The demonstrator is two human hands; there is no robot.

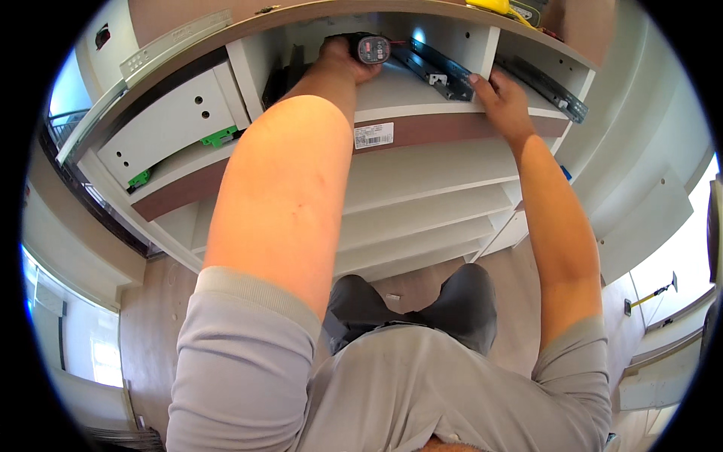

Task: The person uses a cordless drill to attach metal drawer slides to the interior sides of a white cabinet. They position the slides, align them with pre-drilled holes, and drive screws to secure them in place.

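My left hand (pixel 344 59) is closed around a cordless drill (pixel 373 50) inside the upper middle compartment of a white cabinet. The drill's back end faces me, and its grip is mostly hidden by the hand. To its right, metal drawer slides (pixel 435 66) lie along the inner side of that compartment, with a bright spot of light on the wall behind them. My right hand (pixel 503 102) pinches the front edge of the upright divider panel (pixel 486 56), its thumb beside the front end of a slide. Whether it also presses that slide I cannot tell.
Another drawer slide (pixel 546 87) sits in the right compartment. A white drawer front (pixel 169 124) with green clips fills the left one. Below run open shelves (pixel 422 222). A yellow tool (pixel 489 5) rests on the cabinet top. White panels (pixel 648 226) lean at the right.
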